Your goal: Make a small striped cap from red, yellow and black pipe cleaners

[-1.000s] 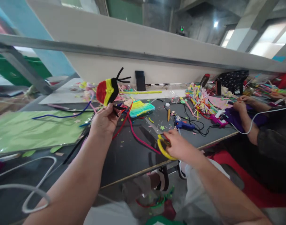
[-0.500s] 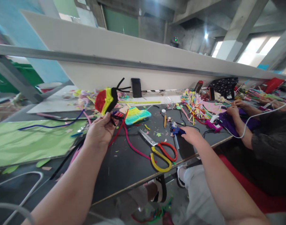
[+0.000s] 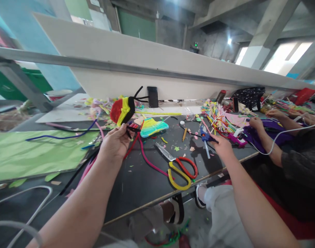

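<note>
My left hand (image 3: 115, 143) pinches the black lower part of a red, yellow and black pipe-cleaner piece (image 3: 123, 111), held upright above the table. Two black stems stick out from its upper right. In my right hand (image 3: 221, 145) is a blue glue gun (image 3: 205, 135), raised a little over the table, with a clear glue stick hanging below it. A yellow and turquoise fuzzy piece (image 3: 153, 127) lies between my hands. Scissors (image 3: 176, 165) with one red and one yellow handle rest near the table's front edge.
A phone (image 3: 152, 97) leans against the white partition (image 3: 172, 84). Green sheets (image 3: 38, 153) lie at the left. Pipe cleaners (image 3: 216, 113) are heaped at the back right, near a magenta glue gun (image 3: 237, 140). Another person's hands (image 3: 258, 124) are at the right.
My right hand has lifted the blue glue gun up off the table and shifted it right. The view has moved slightly; my left hand keeps its hold on the fuzzy piece.
</note>
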`<action>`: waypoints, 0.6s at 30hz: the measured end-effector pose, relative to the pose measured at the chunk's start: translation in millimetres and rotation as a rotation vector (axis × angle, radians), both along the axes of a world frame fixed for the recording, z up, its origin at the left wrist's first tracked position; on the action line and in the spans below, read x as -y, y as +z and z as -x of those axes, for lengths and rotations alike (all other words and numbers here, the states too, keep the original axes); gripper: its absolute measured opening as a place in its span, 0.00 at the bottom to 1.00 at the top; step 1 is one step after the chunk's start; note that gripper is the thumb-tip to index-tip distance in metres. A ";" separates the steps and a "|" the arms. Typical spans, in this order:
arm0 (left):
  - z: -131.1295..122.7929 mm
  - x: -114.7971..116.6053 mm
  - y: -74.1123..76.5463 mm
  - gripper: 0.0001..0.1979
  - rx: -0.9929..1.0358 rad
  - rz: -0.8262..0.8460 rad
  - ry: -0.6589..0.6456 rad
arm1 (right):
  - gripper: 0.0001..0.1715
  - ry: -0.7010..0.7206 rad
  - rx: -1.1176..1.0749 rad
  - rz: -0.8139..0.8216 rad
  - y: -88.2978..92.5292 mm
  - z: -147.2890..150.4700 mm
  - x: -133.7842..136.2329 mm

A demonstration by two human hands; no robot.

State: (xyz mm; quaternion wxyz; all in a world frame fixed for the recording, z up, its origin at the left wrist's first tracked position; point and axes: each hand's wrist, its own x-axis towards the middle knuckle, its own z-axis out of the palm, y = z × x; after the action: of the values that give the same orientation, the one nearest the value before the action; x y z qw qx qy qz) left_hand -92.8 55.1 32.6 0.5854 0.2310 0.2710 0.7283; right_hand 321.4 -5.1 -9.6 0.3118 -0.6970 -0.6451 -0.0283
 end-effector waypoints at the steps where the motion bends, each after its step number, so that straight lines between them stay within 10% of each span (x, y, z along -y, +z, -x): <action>1: 0.3 -0.5 -0.6 0.06 0.005 -0.001 0.000 | 0.22 0.002 -0.101 -0.047 -0.4 -1.1 -0.1; 6: 2.4 -2.2 -1.6 0.07 0.017 0.023 0.014 | 0.26 0.038 -0.439 -0.085 3.6 8.5 -19.6; 18: 8.7 -5.4 -6.1 0.12 -0.099 0.008 0.013 | 0.22 0.106 -0.463 -0.022 -7.1 0.8 -75.5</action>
State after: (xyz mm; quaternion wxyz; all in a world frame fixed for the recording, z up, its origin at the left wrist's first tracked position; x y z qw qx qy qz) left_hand -101.5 60.5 26.5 0.5677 0.2625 0.3040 0.7186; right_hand 320.7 70.4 -16.7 0.4601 -0.6467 -0.5917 0.1416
